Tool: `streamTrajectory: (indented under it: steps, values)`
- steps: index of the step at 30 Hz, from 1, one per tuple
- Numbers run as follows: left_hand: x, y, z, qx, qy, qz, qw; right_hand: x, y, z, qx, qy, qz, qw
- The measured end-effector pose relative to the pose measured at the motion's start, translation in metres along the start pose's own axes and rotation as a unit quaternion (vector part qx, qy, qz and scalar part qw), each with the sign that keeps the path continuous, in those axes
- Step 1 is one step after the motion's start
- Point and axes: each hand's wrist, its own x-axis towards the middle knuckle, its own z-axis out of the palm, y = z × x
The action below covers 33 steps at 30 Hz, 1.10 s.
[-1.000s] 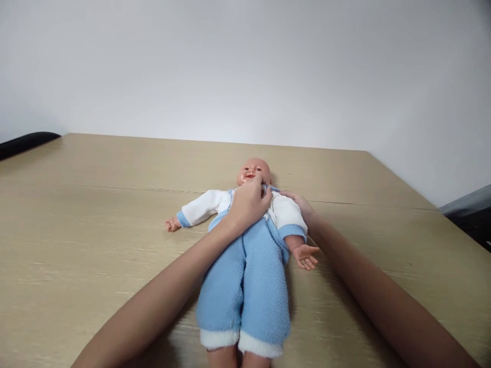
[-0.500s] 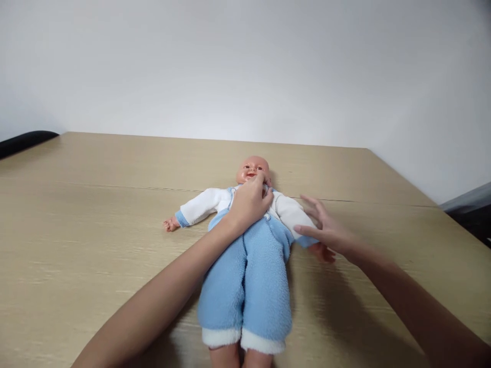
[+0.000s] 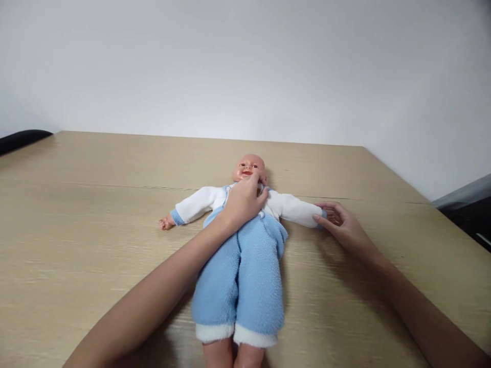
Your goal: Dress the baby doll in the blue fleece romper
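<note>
- Blue fleece overalls (image 3: 259, 271) with white leg bands clothe our baby doll (image 3: 249, 162), which lies on its back on the wooden table (image 3: 115, 276).
- We see its head pointing toward the table's far edge, about midway between the far left and far right corners, and its bare legs running toward us out of view.
- Our left hand (image 3: 243, 199) rests over the doll's upper chest, fingers curled near its chin; we cannot tell whether they grip anything.
- Our right hand (image 3: 333, 217), on the side of the table's right edge, holds the doll's outstretched arm at the cuff, thumb on the white right-hand sleeve (image 3: 301, 210).
- On the side of the table's left edge, we see the white left-hand sleeve (image 3: 197, 204) ending in a blue cuff.
- Beyond the far edge, we face a pale wall (image 3: 230, 66).
</note>
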Motion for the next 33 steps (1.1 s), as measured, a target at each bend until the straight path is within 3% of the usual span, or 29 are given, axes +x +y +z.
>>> streamTrajectory:
  steps: [4, 10, 13, 15, 17, 20, 24, 29, 33]
  values:
    - [0.003, -0.004, -0.02, 0.022, -0.025, 0.034, 0.999, -0.008, -0.002, 0.009, -0.056, 0.041, -0.039, 0.997]
    - [0.01, -0.035, -0.072, 0.014, -0.14, 0.067, 0.988, -0.009, -0.002, 0.015, -0.179, 0.116, -0.133, 0.968]
    - [0.012, -0.047, -0.079, -0.047, -0.188, 0.04, 0.98, -0.016, -0.016, 0.021, -0.262, 0.172, -0.223, 0.923]
    - [0.014, -0.049, -0.074, -0.091, -0.178, 0.017, 0.98, -0.025, -0.03, 0.029, -0.256, 0.177, -0.263, 0.913]
    - [0.014, -0.05, -0.066, -0.112, -0.151, 0.019, 0.982, -0.037, -0.046, 0.042, -0.191, 0.129, -0.269, 0.935]
    - [0.014, -0.051, -0.057, -0.138, -0.143, 0.042, 0.979, -0.052, -0.061, 0.066, -0.028, -0.015, -0.2, 0.979]
    - [0.013, -0.054, -0.054, -0.127, -0.13, 0.064, 0.981, -0.051, -0.068, 0.087, 0.088, -0.156, -0.092, 0.979]
    - [0.014, -0.053, -0.053, -0.032, -0.085, 0.101, 0.991, -0.03, -0.07, 0.092, 0.171, -0.222, -0.019, 0.96]
    - [0.008, -0.05, -0.059, -0.015, -0.021, 0.102, 0.994, -0.024, -0.07, 0.099, 0.277, -0.202, 0.038, 0.939]
